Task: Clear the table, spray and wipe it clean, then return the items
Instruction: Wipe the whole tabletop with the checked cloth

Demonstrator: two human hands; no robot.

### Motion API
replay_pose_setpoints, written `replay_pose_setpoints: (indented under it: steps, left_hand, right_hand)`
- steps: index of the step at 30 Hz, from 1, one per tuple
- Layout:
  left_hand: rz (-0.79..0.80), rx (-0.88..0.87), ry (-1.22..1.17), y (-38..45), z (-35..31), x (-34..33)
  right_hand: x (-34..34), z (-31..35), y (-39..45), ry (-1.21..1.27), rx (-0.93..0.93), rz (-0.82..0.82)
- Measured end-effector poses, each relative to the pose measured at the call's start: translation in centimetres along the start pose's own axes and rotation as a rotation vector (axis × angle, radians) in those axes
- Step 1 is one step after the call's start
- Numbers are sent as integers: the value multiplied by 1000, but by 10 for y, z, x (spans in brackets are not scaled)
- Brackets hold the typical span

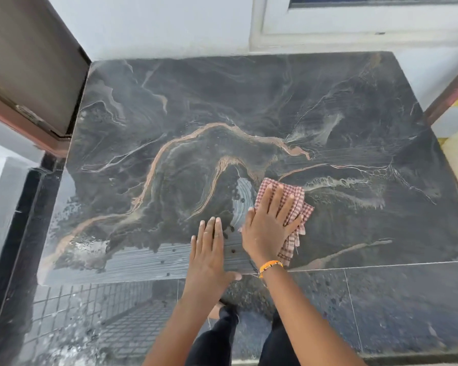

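Your left hand lies flat on the dark marble-patterned bench near its front edge, fingers straight and together, holding nothing. Just right of it, your right hand, an orange band at the wrist, presses a red-and-white checked cloth onto the bench with fingers spread. Wet streaks show left of your left hand.

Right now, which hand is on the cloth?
The right hand, the one with the orange wristband, presses flat on the checked cloth. The left hand lies flat on the bare marble table.
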State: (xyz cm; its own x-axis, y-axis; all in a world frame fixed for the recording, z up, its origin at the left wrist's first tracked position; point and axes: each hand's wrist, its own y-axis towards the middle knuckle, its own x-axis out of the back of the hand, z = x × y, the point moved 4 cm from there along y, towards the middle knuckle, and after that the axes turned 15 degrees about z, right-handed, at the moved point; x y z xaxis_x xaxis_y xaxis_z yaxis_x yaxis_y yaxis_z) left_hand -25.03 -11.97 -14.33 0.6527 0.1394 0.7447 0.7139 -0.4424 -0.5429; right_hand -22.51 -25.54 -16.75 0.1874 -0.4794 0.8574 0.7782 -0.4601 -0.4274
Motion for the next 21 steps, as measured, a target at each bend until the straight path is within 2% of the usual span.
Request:
replay_pose_setpoints:
  steps: [3,6,11,16,18,21]
  left_hand:
    - [24,30,16,0,16,4]
    - [51,46,-13,3,22,6]
    - [65,48,-33,3,23,9]
    - [66,49,-25,-1,26,10]
    - [67,38,-17,-3,26,10]
    - [97,44,-1,-3,28,8]
  right_hand:
    - [21,28,55,23,-34,-36]
    - [41,53,106,-9,20,-30]
    - [62,77,147,-149,284,24]
    - [47,64,108,-290,604,121]
    - [36,47,74,-297,640,161]
    - [17,15,16,-298,591,154]
